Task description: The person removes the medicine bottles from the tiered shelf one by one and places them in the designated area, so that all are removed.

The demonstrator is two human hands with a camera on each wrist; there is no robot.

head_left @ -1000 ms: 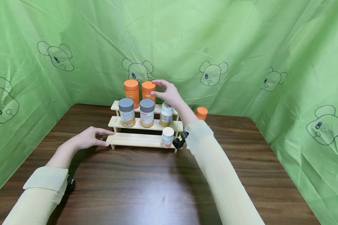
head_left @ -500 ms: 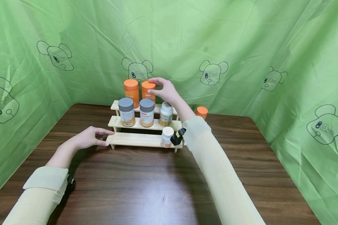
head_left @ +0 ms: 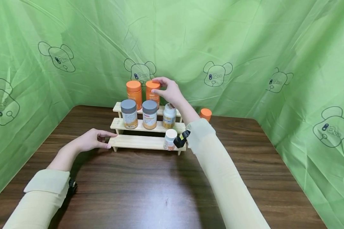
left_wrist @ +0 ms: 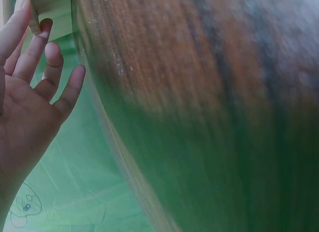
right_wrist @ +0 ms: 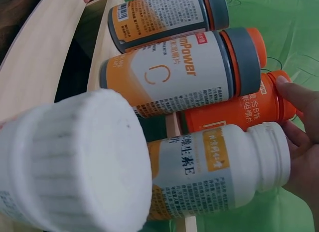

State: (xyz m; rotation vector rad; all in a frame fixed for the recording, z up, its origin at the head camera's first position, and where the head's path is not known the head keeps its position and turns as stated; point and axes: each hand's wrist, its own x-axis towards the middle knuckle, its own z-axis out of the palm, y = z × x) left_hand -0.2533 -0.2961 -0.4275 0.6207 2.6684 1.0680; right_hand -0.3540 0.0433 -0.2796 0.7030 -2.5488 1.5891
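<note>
Right hand (head_left: 169, 91) has closed its grip round the orange bottle (head_left: 152, 93); label beside reads "mPower"

Orange, grey and white against green.
Two all-orange plastic bottles (head_left: 143, 90) top a pale three-step wooden rack (head_left: 140, 142); at their 6 o'clock stand two grey-capped orange-labelled jars (head_left: 139, 114); two white-capped white bottles (head_left: 169, 124) carry orange labels. Dark brown woodgrain desk (head_left: 149, 187); green cloth backdrop (head_left: 246, 41) printed with outlined bear heads.

An orange bottle (head_left: 152, 93) with an orange lid stands upright on the top step, beside a matching bottle (head_left: 133, 93).
</note>
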